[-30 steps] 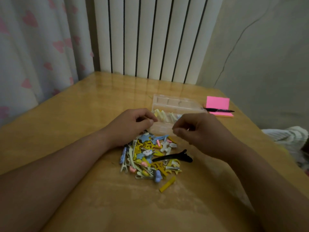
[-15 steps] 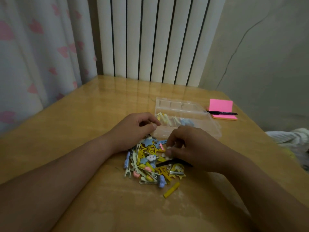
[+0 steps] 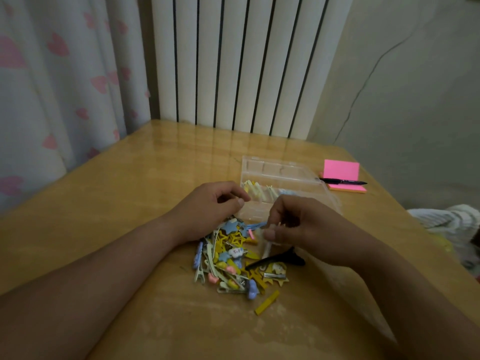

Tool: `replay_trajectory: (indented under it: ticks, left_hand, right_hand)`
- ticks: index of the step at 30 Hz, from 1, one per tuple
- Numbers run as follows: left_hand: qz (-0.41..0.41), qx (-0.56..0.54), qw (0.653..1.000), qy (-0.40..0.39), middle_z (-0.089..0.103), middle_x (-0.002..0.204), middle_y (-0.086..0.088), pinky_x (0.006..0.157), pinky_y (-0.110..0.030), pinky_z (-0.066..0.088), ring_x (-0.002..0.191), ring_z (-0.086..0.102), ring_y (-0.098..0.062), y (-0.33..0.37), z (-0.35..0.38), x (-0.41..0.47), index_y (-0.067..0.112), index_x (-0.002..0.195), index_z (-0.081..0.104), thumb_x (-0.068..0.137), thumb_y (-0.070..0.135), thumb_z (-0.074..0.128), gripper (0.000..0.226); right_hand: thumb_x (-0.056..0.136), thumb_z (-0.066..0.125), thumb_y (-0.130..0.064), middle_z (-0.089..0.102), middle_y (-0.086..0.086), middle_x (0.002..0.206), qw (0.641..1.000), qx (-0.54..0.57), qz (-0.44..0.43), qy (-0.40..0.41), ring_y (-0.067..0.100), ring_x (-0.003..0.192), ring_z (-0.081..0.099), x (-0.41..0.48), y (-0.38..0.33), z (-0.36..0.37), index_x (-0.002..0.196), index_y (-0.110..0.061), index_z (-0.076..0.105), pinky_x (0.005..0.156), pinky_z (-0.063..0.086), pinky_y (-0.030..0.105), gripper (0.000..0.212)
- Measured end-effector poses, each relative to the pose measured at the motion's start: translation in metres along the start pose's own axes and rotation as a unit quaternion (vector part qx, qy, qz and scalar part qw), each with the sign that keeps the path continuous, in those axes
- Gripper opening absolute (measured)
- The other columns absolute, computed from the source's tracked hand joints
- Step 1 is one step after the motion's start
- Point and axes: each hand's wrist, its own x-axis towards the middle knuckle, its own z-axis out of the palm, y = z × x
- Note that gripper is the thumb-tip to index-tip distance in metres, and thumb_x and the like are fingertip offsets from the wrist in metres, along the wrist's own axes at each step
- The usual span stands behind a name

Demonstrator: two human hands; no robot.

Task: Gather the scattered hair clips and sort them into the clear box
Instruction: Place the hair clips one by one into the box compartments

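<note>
A pile of small coloured hair clips [image 3: 231, 258] lies on the wooden table in front of me, with a long black clip [image 3: 278, 259] at its right and a yellow clip [image 3: 267, 298] apart at the front. Behind the pile stands the clear box [image 3: 280, 168], with pale yellow and blue clips in its compartments. My right hand [image 3: 309, 227] hovers over the pile's right side and pinches a white clip [image 3: 267, 245] between thumb and fingers. My left hand [image 3: 207, 209] rests at the pile's back left, fingers curled; I cannot tell whether it holds anything.
A pink sticky-note pad [image 3: 342, 175] with a black pen [image 3: 342, 181] across it lies to the right of the box. A white radiator [image 3: 244, 63] and a heart-print curtain [image 3: 59, 81] stand behind the table. Cloth [image 3: 452, 219] lies off the table's right edge.
My right hand dropped from near the box onto the pile and has lifted slightly with a white clip pinched in it. My left hand stayed in place.
</note>
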Motion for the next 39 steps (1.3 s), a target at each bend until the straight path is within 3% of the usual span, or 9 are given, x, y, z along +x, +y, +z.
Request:
replay_trajectory:
  ticks: [4,8,11,14,19,24,28,35,39]
  left_hand:
    - [-0.006,-0.008,1.0,-0.006,0.075,0.093,0.004,0.075,-0.029,0.055,0.087,0.07,-0.014,-0.001,0.0,0.002,0.032,0.109,0.077,0.106,0.025,0.064,0.015]
    - [-0.008,-0.014,1.0,-0.005,0.074,0.088,0.008,0.07,-0.017,0.051,0.079,0.067,-0.003,-0.003,0.0,0.003,0.032,0.108,0.077,0.106,0.026,0.063,0.015]
    - [-0.007,-0.02,1.0,-0.007,0.067,0.076,0.019,0.064,-0.009,0.046,0.07,0.06,0.003,-0.003,0.002,0.004,0.03,0.108,0.077,0.107,0.025,0.062,0.015]
    - [-0.003,-0.014,1.0,-0.005,0.069,0.083,0.013,0.064,-0.01,0.046,0.072,0.061,0.002,-0.002,0.001,0.003,0.031,0.108,0.077,0.106,0.026,0.063,0.015]
    - [-0.005,-0.006,1.0,-0.006,0.073,0.097,0.005,0.071,-0.017,0.051,0.086,0.068,-0.009,0.0,0.001,0.002,0.034,0.108,0.077,0.106,0.029,0.063,0.015]
    - [-0.004,-0.015,1.0,-0.006,0.074,0.097,0.003,0.069,-0.011,0.05,0.084,0.068,-0.004,-0.001,0.0,0.002,0.03,0.11,0.077,0.106,0.025,0.062,0.016]
    - [-0.006,-0.017,1.0,-0.005,0.074,0.096,0.002,0.068,-0.012,0.049,0.078,0.065,0.001,-0.001,0.0,0.002,0.031,0.109,0.077,0.106,0.025,0.063,0.016]
    - [-0.001,-0.006,1.0,-0.004,0.073,0.096,0.003,0.074,-0.02,0.053,0.082,0.068,-0.003,0.0,0.001,0.002,0.03,0.11,0.077,0.105,0.025,0.063,0.015]
    - [-0.004,-0.008,1.0,-0.003,0.073,0.097,0.002,0.074,-0.018,0.052,0.082,0.067,-0.004,0.001,0.0,0.002,0.03,0.11,0.077,0.106,0.025,0.063,0.015]
  right_hand:
    - [0.099,0.069,-0.016,0.073,-0.001,0.087,0.994,0.079,-0.005,0.078,0.013,0.074,0.069,-0.001,0.001,-0.006,0.112,-0.022,0.072,0.065,0.056,0.025,0.015]
    - [0.103,0.062,-0.009,0.079,0.006,0.097,0.96,0.151,0.03,0.234,0.021,0.089,0.077,0.005,0.012,-0.03,0.112,-0.013,0.071,0.08,0.064,0.036,0.013]
    - [0.103,0.064,-0.011,0.079,0.009,0.1,0.938,0.17,0.079,0.291,0.025,0.096,0.077,0.015,0.028,-0.054,0.11,-0.01,0.07,0.091,0.062,0.046,0.01]
    - [0.099,0.071,-0.018,0.075,0.004,0.103,0.945,0.091,0.127,0.288,0.024,0.101,0.069,0.028,0.036,-0.063,0.104,-0.015,0.075,0.091,0.057,0.041,0.008]
    - [0.093,0.078,-0.019,0.075,0.005,0.088,0.949,0.003,0.179,0.261,0.022,0.085,0.066,0.062,0.034,-0.063,0.092,-0.012,0.079,0.066,0.048,0.029,0.007]
    - [0.086,0.086,-0.023,0.075,0.006,0.085,0.949,-0.09,0.217,0.21,0.021,0.08,0.067,0.091,0.035,-0.051,0.084,-0.012,0.075,0.067,0.052,0.031,0.016]
    - [0.084,0.087,-0.027,0.076,0.007,0.087,0.944,-0.143,0.222,0.196,0.025,0.084,0.071,0.098,0.038,-0.047,0.083,-0.012,0.075,0.078,0.06,0.038,0.02]
    - [0.095,0.076,-0.037,0.07,-0.001,0.079,0.943,-0.157,0.181,0.232,0.014,0.07,0.061,0.086,0.039,-0.043,0.085,-0.015,0.072,0.058,0.04,0.026,0.024]
    - [0.098,0.071,-0.034,0.071,-0.004,0.088,0.942,-0.116,0.13,0.287,0.014,0.083,0.065,0.073,0.048,-0.039,0.094,-0.014,0.074,0.068,0.049,0.029,0.02]
